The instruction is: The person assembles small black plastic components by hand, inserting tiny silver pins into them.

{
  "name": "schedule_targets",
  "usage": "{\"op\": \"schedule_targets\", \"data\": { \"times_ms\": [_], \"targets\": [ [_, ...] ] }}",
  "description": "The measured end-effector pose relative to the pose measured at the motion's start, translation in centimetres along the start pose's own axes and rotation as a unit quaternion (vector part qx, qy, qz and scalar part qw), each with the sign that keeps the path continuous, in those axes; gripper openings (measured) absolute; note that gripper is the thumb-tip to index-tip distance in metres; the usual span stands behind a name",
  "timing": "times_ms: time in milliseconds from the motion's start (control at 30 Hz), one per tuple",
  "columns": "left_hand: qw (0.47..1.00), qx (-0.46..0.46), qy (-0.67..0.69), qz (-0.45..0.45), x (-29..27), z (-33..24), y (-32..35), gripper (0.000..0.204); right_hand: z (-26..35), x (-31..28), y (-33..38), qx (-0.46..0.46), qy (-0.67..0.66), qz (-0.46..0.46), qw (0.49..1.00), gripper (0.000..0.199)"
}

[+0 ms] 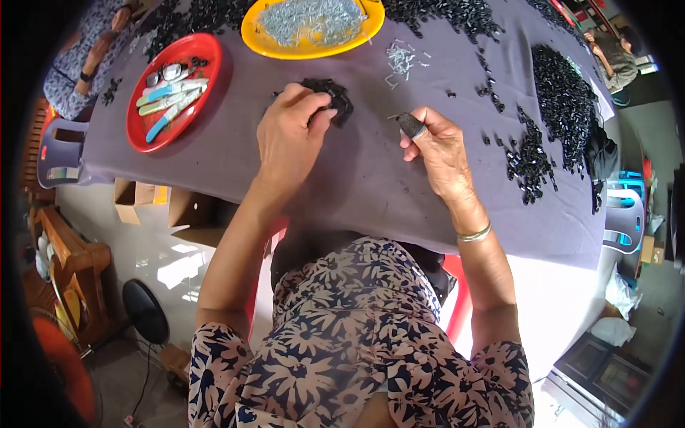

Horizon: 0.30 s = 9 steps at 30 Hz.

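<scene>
My left hand (pixel 291 128) rests at a small heap of black plastic pieces (pixel 342 107), its thumb and fingers bent together at the heap's near edge. What lies between those fingertips is hidden. To the right, my right hand (pixel 441 153) is held above the cloth with its fingers closed. A black cover (pixel 409 125) sits on its thumb, and a thin, small metal pin (pixel 392 117) sticks out by the tip. Just beyond that hand lies a loose scatter of silvery metal pins (pixel 401 60).
A yellow plate (pixel 267 50) full of metal pins stands at the far middle. A red tray (pixel 135 125) with several knife-like tools is at left. Big piles of black pieces (pixel 560 100) lie right and far on the grey tablecloth (pixel 357 192). Other people (pixel 89 57) sit at the table's far sides.
</scene>
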<state>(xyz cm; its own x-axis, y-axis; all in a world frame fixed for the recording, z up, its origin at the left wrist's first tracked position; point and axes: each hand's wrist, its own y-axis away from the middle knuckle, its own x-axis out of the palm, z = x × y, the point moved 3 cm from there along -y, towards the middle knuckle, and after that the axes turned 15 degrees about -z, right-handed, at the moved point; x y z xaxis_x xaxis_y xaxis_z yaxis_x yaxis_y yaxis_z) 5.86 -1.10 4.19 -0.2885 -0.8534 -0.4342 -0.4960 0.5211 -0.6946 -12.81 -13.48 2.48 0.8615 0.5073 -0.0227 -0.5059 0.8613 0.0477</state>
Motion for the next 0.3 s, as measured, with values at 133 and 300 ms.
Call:
{"op": "schedule_targets", "data": {
  "times_ms": [133, 300],
  "targets": [
    [0.995, 0.064, 0.063, -0.046, 0.0, -4.0, 0.2, 0.029, 0.3, 0.0, 0.7, -0.058, -0.027, -0.086, 0.994, 0.017],
    [0.987, 0.082, 0.141, 0.003, 2.6, -8.9, 2.0, 0.031, 0.7, 0.4, 1.8, -0.158, -0.018, -0.148, 0.976, 0.015]
  ]
}}
